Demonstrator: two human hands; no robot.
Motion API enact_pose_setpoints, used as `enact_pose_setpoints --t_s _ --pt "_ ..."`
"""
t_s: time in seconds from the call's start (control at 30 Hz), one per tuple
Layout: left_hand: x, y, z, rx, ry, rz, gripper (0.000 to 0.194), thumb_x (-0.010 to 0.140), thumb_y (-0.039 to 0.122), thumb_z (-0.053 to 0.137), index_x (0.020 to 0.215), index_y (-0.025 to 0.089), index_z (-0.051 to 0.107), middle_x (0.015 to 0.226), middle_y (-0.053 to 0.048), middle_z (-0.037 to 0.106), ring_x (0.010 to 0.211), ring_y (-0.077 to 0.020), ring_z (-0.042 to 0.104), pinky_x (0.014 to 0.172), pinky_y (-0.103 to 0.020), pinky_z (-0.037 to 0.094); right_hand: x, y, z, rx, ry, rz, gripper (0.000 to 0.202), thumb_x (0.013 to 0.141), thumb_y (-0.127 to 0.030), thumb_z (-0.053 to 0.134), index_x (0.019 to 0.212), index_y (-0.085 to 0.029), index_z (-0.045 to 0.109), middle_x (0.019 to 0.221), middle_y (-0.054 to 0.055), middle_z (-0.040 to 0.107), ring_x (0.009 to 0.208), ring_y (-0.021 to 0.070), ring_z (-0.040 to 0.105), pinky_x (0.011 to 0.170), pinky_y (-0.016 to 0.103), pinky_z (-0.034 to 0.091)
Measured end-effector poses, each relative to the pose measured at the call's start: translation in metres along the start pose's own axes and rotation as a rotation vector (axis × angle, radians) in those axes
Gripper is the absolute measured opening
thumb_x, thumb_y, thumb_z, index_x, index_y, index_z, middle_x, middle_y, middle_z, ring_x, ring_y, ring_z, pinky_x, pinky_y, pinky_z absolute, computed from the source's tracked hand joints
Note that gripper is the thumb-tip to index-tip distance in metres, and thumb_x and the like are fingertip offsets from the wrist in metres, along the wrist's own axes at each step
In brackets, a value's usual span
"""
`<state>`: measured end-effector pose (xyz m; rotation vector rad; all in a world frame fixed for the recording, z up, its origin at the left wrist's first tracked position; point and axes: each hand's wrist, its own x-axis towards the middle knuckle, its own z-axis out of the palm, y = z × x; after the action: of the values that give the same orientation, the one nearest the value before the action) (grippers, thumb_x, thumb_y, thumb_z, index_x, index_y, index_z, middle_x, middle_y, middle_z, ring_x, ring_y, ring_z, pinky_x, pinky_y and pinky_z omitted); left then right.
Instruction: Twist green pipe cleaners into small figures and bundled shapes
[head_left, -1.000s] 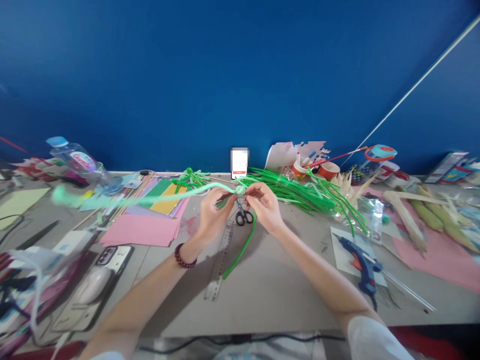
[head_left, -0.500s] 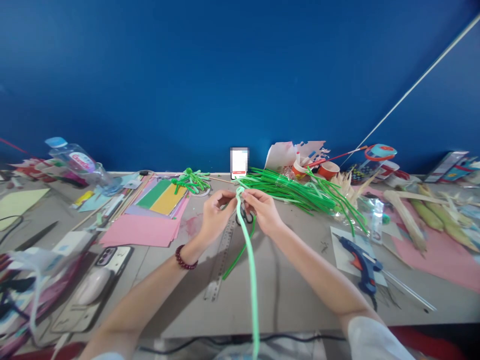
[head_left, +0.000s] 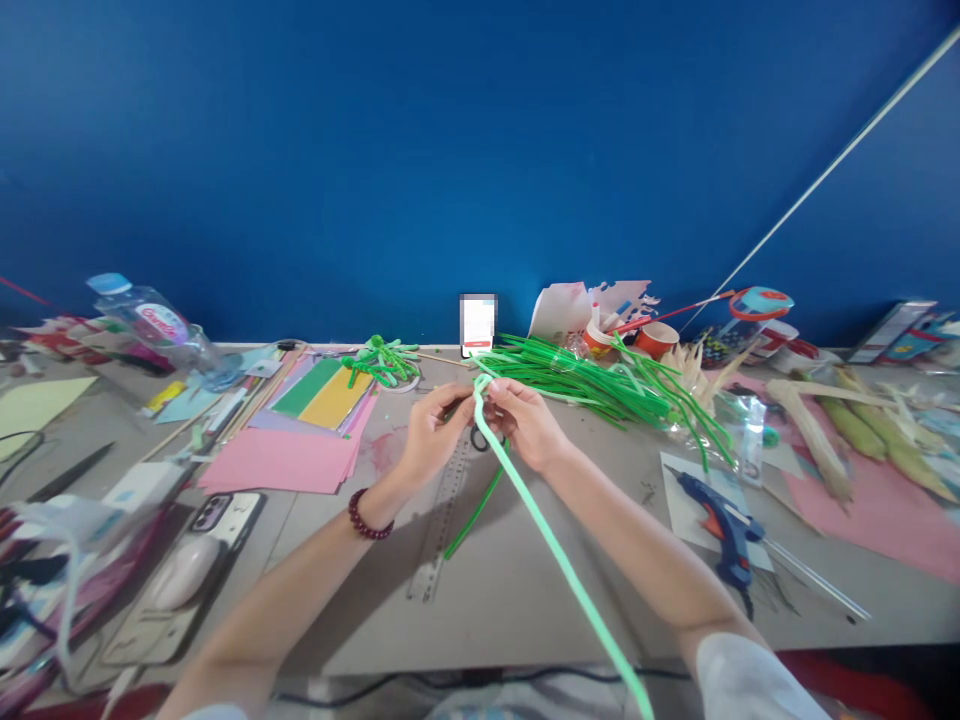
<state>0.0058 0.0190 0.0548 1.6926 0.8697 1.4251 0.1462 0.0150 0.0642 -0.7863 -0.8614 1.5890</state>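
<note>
My left hand [head_left: 444,422] and my right hand [head_left: 526,420] meet above the middle of the table, each pinching a light green pipe cleaner [head_left: 559,550]. Its upper end is bent into a small loop between my fingertips. The long tail slants down toward the lower right, past the table's front edge. Beneath my hands lie a clear ruler [head_left: 442,520], a darker green pipe cleaner [head_left: 474,517] and the black handles of what look like scissors [head_left: 478,438], partly hidden by my hands.
Behind my hands lie a bundle of green pipe cleaners [head_left: 592,385] and a propped phone [head_left: 478,325]. Pink paper [head_left: 274,462] and a phone [head_left: 180,600] under a white mouse are at left. To the right are a blue glue gun [head_left: 716,520] and corn husks [head_left: 862,430].
The pipe cleaner's long tail has swung from nearly straight down to the lower right. Both hands stay in almost the same place, still gripping its looped end.
</note>
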Motion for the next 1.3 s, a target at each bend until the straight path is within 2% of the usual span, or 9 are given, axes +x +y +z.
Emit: enact_pose_setpoints --t_s 0.27,0.43,0.53,0.7,0.83,0.93,1.07,1.2,1.3 --pt "0.000 0.012 -0.002 0.185 -0.046 0.137 0.019 0.085 0.028 0.055 0.072 0.017 0.064 0.064 -0.002 0.059 0.060 -0.0128 0.053 0.059 -0.026 0.044 -0.001 -0.002 -0.002 -0.060 -0.048 0.015 0.032 0.063 -0.045 0.076 0.069 -0.017 0.061 0.055 -0.005 0.051 0.048 0.0067 0.043 0.046 0.021 0.033" --pt "-0.002 0.000 -0.002 0.126 -0.064 0.131 0.014 0.083 0.029 0.056 0.078 0.018 0.062 0.071 -0.003 0.061 0.064 -0.0136 0.055 0.059 -0.026 0.045 -0.003 -0.006 0.000 -0.090 -0.072 0.006 0.034 0.063 -0.046 0.075 0.069 -0.017 0.060 0.056 -0.004 0.051 0.048 0.0070 0.044 0.044 0.020 0.033" --pt "-0.004 -0.007 -0.001 0.110 -0.075 0.138 0.014 0.082 0.029 0.056 0.074 0.018 0.059 0.069 -0.002 0.059 0.061 -0.0133 0.054 0.058 -0.026 0.044 -0.006 -0.007 0.003 -0.085 -0.090 0.031 0.032 0.062 -0.044 0.075 0.068 -0.017 0.059 0.057 -0.004 0.051 0.048 0.0071 0.044 0.043 0.020 0.033" --pt "-0.003 -0.001 -0.002 0.237 -0.079 0.214 0.016 0.082 0.027 0.055 0.068 0.018 0.057 0.062 0.000 0.055 0.056 -0.0117 0.049 0.055 -0.025 0.039 -0.009 -0.011 0.007 -0.052 -0.055 0.080 0.030 0.059 -0.039 0.077 0.064 -0.016 0.059 0.056 -0.003 0.050 0.049 0.0070 0.042 0.043 0.020 0.035" --pt "0.000 0.005 -0.002 0.230 -0.067 0.211 0.019 0.084 0.029 0.053 0.069 0.018 0.057 0.062 0.000 0.056 0.056 -0.0112 0.049 0.053 -0.023 0.039 -0.010 -0.014 0.008 -0.045 -0.026 0.081 0.030 0.055 -0.038 0.078 0.064 -0.016 0.061 0.056 -0.003 0.051 0.049 0.0072 0.043 0.043 0.020 0.037" --pt "0.001 0.007 -0.002 0.147 -0.094 0.133 0.021 0.085 0.032 0.053 0.071 0.017 0.058 0.061 -0.001 0.057 0.054 -0.0108 0.049 0.051 -0.022 0.040 -0.009 -0.015 0.006 -0.091 0.026 0.014 0.029 0.057 -0.040 0.077 0.067 -0.016 0.063 0.057 -0.003 0.053 0.049 0.0077 0.045 0.043 0.021 0.038" --pt "0.001 0.010 -0.001 0.123 -0.072 0.022 0.026 0.086 0.035 0.053 0.069 0.017 0.059 0.057 0.001 0.055 0.050 -0.0095 0.047 0.048 -0.021 0.039 -0.007 -0.016 0.002 -0.278 0.070 -0.176 0.025 0.065 -0.041 0.072 0.069 -0.018 0.063 0.061 -0.002 0.056 0.052 0.0084 0.048 0.048 0.022 0.042" --pt "0.001 0.007 -0.001 0.169 -0.020 0.044 0.023 0.084 0.036 0.055 0.071 0.017 0.060 0.061 0.000 0.056 0.054 -0.0105 0.050 0.050 -0.021 0.040 -0.005 -0.015 -0.001 -0.442 0.047 -0.271 0.024 0.067 -0.039 0.071 0.076 -0.019 0.062 0.069 0.000 0.059 0.061 0.0114 0.053 0.049 0.022 0.045" --pt "0.002 0.002 -0.002 0.172 -0.041 0.078 0.019 0.083 0.033 0.056 0.073 0.017 0.061 0.064 0.000 0.058 0.057 -0.0114 0.051 0.054 -0.023 0.042 -0.004 -0.013 -0.003 -0.508 0.033 -0.302 0.022 0.067 -0.037 0.071 0.076 -0.018 0.062 0.074 0.002 0.059 0.067 0.0138 0.055 0.051 0.023 0.048"
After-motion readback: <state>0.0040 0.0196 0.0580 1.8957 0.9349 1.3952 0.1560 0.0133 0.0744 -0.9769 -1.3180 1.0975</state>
